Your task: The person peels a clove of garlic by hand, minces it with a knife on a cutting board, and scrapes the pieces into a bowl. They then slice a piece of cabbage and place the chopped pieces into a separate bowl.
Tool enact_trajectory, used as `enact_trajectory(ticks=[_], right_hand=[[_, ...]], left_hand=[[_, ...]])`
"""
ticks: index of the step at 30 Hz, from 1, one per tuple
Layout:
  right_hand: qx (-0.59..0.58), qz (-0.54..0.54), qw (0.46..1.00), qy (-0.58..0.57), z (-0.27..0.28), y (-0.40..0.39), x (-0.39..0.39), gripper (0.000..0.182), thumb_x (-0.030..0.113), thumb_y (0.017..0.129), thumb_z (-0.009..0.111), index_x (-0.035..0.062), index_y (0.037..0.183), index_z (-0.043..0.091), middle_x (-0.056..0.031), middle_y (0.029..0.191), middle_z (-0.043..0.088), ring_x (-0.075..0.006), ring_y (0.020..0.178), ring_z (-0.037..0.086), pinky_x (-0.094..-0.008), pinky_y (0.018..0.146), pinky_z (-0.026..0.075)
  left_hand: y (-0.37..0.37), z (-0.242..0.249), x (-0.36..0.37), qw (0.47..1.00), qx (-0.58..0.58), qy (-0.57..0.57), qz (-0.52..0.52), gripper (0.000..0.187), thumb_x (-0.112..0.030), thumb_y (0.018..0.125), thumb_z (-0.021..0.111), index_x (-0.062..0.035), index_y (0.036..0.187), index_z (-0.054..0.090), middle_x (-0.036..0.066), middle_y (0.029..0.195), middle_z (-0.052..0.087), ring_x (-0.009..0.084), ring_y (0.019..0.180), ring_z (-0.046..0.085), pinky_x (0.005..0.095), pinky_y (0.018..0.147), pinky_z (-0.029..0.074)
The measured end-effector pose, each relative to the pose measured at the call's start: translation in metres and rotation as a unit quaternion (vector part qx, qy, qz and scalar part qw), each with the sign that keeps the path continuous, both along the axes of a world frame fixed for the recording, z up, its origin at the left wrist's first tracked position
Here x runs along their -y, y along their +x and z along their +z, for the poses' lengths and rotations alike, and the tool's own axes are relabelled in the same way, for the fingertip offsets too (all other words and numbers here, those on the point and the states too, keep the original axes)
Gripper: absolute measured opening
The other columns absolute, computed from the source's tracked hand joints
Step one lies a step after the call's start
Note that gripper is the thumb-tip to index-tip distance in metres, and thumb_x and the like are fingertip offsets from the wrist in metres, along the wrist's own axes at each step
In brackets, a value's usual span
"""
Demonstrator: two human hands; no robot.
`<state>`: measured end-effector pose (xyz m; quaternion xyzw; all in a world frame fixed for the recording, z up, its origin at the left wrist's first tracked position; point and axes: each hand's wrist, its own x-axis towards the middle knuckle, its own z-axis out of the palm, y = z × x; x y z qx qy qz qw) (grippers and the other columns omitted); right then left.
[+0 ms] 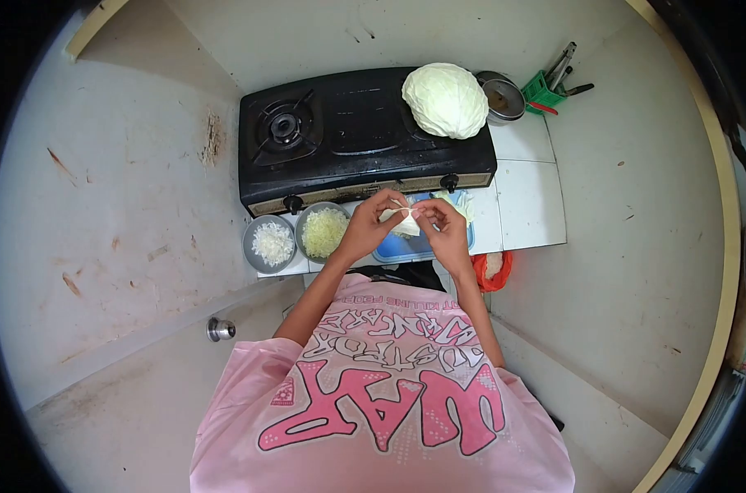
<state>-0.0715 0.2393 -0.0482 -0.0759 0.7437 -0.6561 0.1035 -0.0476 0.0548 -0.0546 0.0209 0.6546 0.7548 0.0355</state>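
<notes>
Over a blue tray (389, 253), my left hand (374, 223) and my right hand (445, 233) meet with fingers pinched on a small pale cabbage leaf (404, 223). Thumbs and fingertips of both hands press its upper edge from either side. Pale green leaf scraps (465, 205) lie at the tray's far right. To the left of my hands stand two grey bowls: one bowl (323, 207) holds chopped pale green vegetable, the other bowl (251, 255) finely chopped white pieces. A whole cabbage (445, 100) rests on the stove's right side.
A black two-burner stove (364, 123) spans the back of the tiled counter (527, 209). Behind the cabbage are a metal pot (504, 99) and a green basket (540, 92) of utensils. A red bag (492, 283) hangs near the counter's front right. Walls close in on both sides.
</notes>
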Motion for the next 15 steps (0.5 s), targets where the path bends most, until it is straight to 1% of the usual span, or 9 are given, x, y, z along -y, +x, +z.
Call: enact_trajectory(ticks=[2, 5, 6, 8, 11, 12, 13, 15], right_hand=[[-0.009, 0.006, 1.000, -0.006, 0.005, -0.003, -0.003, 0.011, 0.003, 0.092, 0.073, -0.0023, 0.101, 0.072, -0.0067, 0.094, 0.068, -0.0093, 0.081, 0.065, -0.0242, 0.076, 0.052], [-0.010, 0.016, 0.999, -0.026, 0.004, -0.006, -0.008, 0.008, -0.002, 0.091, 0.072, -0.0035, 0.098, 0.072, -0.0076, 0.095, 0.067, -0.0099, 0.084, 0.066, -0.0238, 0.076, 0.053], [-0.011, 0.023, 0.999, -0.027, 0.005, -0.007, -0.009, 0.008, -0.003, 0.090, 0.072, -0.0037, 0.098, 0.072, -0.0078, 0.095, 0.067, -0.0102, 0.085, 0.066, -0.0238, 0.077, 0.053], [-0.008, 0.033, 0.999, -0.032, 0.007, -0.007, -0.013, 0.007, -0.006, 0.089, 0.071, -0.0042, 0.097, 0.071, -0.0078, 0.095, 0.065, -0.0109, 0.088, 0.067, -0.0236, 0.077, 0.053], [-0.012, 0.043, 0.998, -0.037, 0.007, -0.007, -0.016, 0.008, -0.006, 0.090, 0.071, -0.0045, 0.098, 0.071, -0.0075, 0.096, 0.065, -0.0109, 0.088, 0.067, -0.0236, 0.078, 0.053], [-0.006, 0.048, 0.997, -0.058, 0.005, -0.007, -0.017, 0.009, -0.005, 0.091, 0.071, -0.0039, 0.100, 0.070, -0.0065, 0.096, 0.067, -0.0096, 0.088, 0.067, -0.0231, 0.078, 0.053], [0.029, 0.051, 0.995, -0.076, 0.003, -0.007, -0.018, 0.010, -0.005, 0.092, 0.071, -0.0034, 0.101, 0.070, -0.0058, 0.097, 0.068, -0.0092, 0.089, 0.066, -0.0228, 0.079, 0.052], [0.102, 0.057, 0.987, -0.110, 0.000, -0.006, -0.020, 0.011, -0.004, 0.092, 0.071, -0.0024, 0.103, 0.070, -0.0044, 0.099, 0.069, -0.0084, 0.090, 0.065, -0.0222, 0.081, 0.051]], left_hand=[[-0.003, -0.002, -0.002, 1.000, -0.005, 0.027, -0.008, 0.013, -0.004, 0.096, 0.069, 0.0004, 0.108, 0.066, 0.004, 0.100, 0.070, 0.0088, 0.098, 0.064, 0.0245, 0.090, 0.048], [-0.009, -0.017, 0.000, 0.999, 0.033, 0.016, -0.035, 0.019, -0.004, 0.096, 0.070, 0.0002, 0.113, 0.065, 0.004, 0.099, 0.070, 0.0093, 0.098, 0.064, 0.0256, 0.091, 0.048], [-0.010, -0.016, 0.000, 0.998, 0.045, 0.003, -0.037, 0.024, -0.005, 0.095, 0.071, 0.0004, 0.118, 0.063, 0.006, 0.101, 0.072, 0.0099, 0.099, 0.065, 0.0267, 0.092, 0.048], [-0.011, -0.015, -0.003, 0.998, 0.046, 0.014, -0.037, 0.025, -0.005, 0.096, 0.071, 0.0002, 0.119, 0.063, 0.006, 0.102, 0.072, 0.0090, 0.100, 0.065, 0.0250, 0.091, 0.048], [-0.010, -0.010, -0.004, 0.997, 0.056, -0.004, -0.043, 0.029, -0.005, 0.096, 0.071, 0.0001, 0.123, 0.062, 0.006, 0.103, 0.073, 0.0094, 0.101, 0.066, 0.0249, 0.089, 0.048], [-0.010, -0.012, -0.004, 0.998, 0.051, -0.006, -0.042, 0.029, -0.006, 0.096, 0.071, 0.0002, 0.124, 0.062, 0.006, 0.103, 0.073, 0.0097, 0.101, 0.066, 0.0252, 0.089, 0.048], [-0.010, -0.014, -0.004, 0.998, 0.048, -0.007, -0.041, 0.030, -0.006, 0.096, 0.071, 0.0002, 0.124, 0.061, 0.007, 0.102, 0.073, 0.0099, 0.101, 0.066, 0.0256, 0.089, 0.048], [-0.009, -0.015, -0.004, 0.997, 0.030, -0.055, -0.040, 0.029, -0.007, 0.096, 0.071, -0.0007, 0.123, 0.063, 0.007, 0.102, 0.074, 0.0114, 0.102, 0.067, 0.0271, 0.089, 0.049]])
